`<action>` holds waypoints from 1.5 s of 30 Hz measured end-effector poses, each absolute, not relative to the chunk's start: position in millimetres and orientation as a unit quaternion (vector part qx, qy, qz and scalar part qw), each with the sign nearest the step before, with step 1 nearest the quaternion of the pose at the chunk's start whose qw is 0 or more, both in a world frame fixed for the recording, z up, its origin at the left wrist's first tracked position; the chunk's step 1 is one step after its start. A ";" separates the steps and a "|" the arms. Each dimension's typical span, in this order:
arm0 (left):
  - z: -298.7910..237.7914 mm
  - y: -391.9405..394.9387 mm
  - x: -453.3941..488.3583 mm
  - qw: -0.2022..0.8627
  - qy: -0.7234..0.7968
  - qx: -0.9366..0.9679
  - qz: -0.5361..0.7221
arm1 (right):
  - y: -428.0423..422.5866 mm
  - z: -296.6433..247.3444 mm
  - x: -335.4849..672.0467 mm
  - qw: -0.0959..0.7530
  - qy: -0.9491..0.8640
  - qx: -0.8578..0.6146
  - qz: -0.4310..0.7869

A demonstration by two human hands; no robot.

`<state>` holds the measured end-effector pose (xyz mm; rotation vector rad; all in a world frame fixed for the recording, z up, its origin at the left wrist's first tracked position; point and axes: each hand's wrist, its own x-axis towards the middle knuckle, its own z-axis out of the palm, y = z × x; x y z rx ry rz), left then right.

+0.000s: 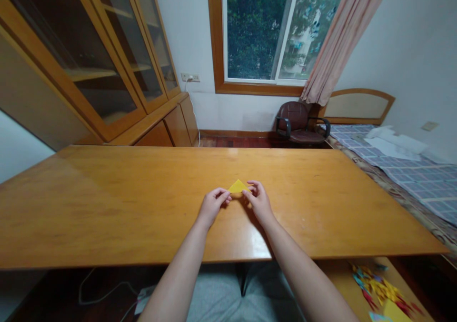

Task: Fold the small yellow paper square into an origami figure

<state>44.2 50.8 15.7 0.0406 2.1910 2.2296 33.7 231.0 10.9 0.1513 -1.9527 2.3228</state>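
A small yellow piece of paper (pixel 238 186), folded to a triangle with its peak pointing away from me, is held just above the wooden table. My left hand (pixel 214 204) pinches its left corner between thumb and fingers. On the other side, my right hand (pixel 259 200) grips the right corner with the thumb in front, while some of its fingers curl up behind. The undersides of the paper and the fingertips behind it are hidden.
The broad wooden table (pixel 124 207) spreads under both hands. Below its right front edge, an open drawer (pixel 342 284) holds yellow, red and blue paper pieces (pixel 382 288). Past the far edge stand a brown armchair (pixel 298 119), a glass-door cabinet (pixel 143 105) and a bed (pixel 403 155).
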 end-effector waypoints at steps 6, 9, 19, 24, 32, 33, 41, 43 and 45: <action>11.0 48.5 42.9 0.001 0.701 0.016 0.713 | 232.6 10.5 32.9 0.071 -0.640 0.050 0.763; 11.6 48.3 43.1 0.001 0.700 0.013 0.714 | 232.6 11.6 33.2 0.072 -0.635 0.049 0.767; 13.1 49.5 42.9 0.009 0.703 0.005 0.711 | 233.4 15.3 36.3 0.075 -0.631 0.032 0.772; 15.3 50.2 44.2 0.008 0.699 0.004 0.715 | 232.8 14.4 36.4 0.081 -0.633 0.023 0.770; 15.1 50.8 44.2 0.006 0.696 0.004 0.718 | 231.7 13.7 36.5 0.090 -0.642 0.012 0.761; 15.0 50.8 44.3 0.006 0.696 0.005 0.718 | 231.7 13.7 36.8 0.091 -0.645 0.011 0.758; 15.1 50.2 44.4 -0.004 0.693 -0.001 0.721 | 232.1 13.3 36.4 0.119 -0.666 -0.016 0.736; 13.2 49.2 43.2 -0.011 0.686 -0.007 0.728 | 232.6 13.6 35.4 0.131 -0.666 -0.024 0.734; 10.1 47.6 41.5 -0.020 0.675 -0.013 0.737 | 233.0 14.1 34.4 0.139 -0.662 -0.029 0.736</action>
